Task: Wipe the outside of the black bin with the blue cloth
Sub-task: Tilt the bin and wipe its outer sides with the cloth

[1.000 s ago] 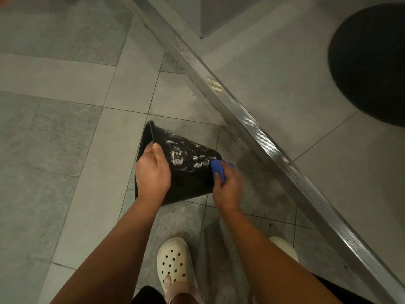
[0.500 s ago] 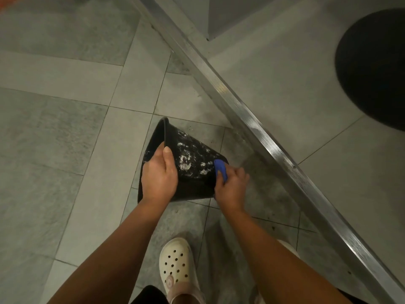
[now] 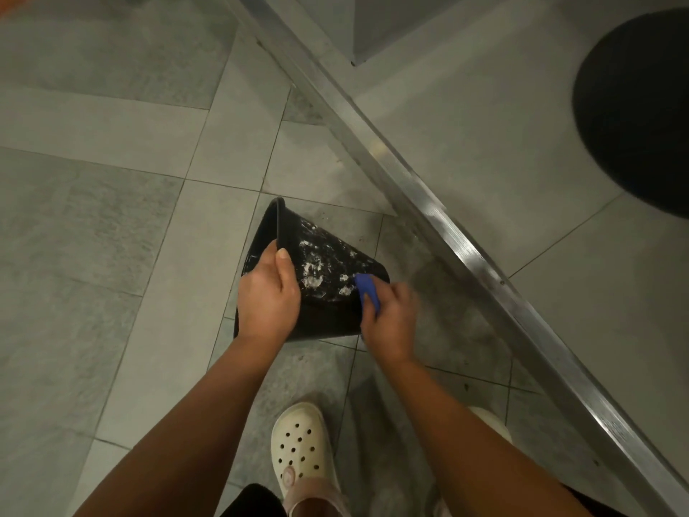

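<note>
Head view showed the black bin (image 3: pixel 328 289) tipped a little further from the feet than half a second before, off the tiled floor (image 3: pixel 112 225). Its base was hidden. The left hand (image 3: pixel 266 298) clamped the rim; the right hand (image 3: pixel 389 322) pinched the blue cloth (image 3: pixel 367 292) against the bin's wall.

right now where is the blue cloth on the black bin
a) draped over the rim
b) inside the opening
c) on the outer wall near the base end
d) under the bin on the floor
c: the right hand presses the blue cloth on the outer wall of the black bin near its base end, while the left hand holds the rim.
</note>
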Demonstrator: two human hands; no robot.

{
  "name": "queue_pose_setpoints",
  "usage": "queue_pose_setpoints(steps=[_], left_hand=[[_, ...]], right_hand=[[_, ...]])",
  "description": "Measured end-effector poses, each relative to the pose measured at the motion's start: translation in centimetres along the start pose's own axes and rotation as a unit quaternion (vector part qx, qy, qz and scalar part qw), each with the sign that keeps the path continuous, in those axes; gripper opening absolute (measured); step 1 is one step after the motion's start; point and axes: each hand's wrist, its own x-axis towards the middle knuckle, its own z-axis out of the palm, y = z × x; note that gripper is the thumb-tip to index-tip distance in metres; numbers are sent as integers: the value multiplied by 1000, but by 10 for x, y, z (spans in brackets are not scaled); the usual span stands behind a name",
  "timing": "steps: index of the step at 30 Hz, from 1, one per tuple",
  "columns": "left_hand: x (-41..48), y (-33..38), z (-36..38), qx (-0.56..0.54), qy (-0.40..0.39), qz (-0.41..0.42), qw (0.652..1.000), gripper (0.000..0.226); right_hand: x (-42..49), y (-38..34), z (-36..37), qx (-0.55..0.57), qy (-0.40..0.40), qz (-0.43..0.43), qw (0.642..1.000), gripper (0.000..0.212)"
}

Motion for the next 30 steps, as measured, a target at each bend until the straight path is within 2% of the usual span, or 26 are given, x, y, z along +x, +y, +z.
queue_pose_setpoints(steps=[6,12,14,18,20,25,28,30], left_hand=[[0,6,2,7,7,12,1000,37],[1,3,2,23,6,13,1000,36],[1,3,3,21,5,11,1000,37],[2,6,3,29,4,21,999,36],[3,4,3,30,9,13,999,37],[2,2,3,25,5,8,1000,37],[3,4,5,28,7,4,1000,37],[5,5,5,34,12,5,999,38]], right_hand=[[26,18,-12,-52,-16,85,995,28],[7,-3,-8,-41,-6,-43,998,25],[25,0,-9,-59,-17,-32,998,25],[33,15,-12,-96,-32,48,994,26],[16,13,-10,-123,-24,32,992,26],[23,10,-9,-62,-28,-59,996,26],[40,15,-15,-18,-11,3,1000,34],[32,17,-16,-10,10,-3,1000,35]])
